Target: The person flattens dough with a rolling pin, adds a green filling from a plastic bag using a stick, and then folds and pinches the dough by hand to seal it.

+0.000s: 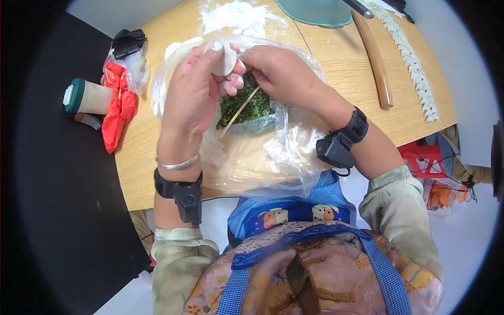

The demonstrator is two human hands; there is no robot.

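Observation:
My left hand (191,86), with a silver bangle at its wrist, is closed around a round white dough wrapper (226,60) held upright between thumb and fingers. Close beside it, my right hand (281,73) has its fingers curled in a pinch near the left fingertips. What it grips, if anything, is hidden. Below both hands, chopped green filling (257,107) lies in a clear plastic bag (247,168) spread on the table. A thin wooden stick (241,112) rests across the filling.
White flour (236,18) covers the table's (139,173) far side. To the right are a wooden rod (374,60), a teal round vessel (315,13) and a long row of folded white dough pieces (412,60). A red packet (119,107) and a green-lidded cup (92,97) stand left.

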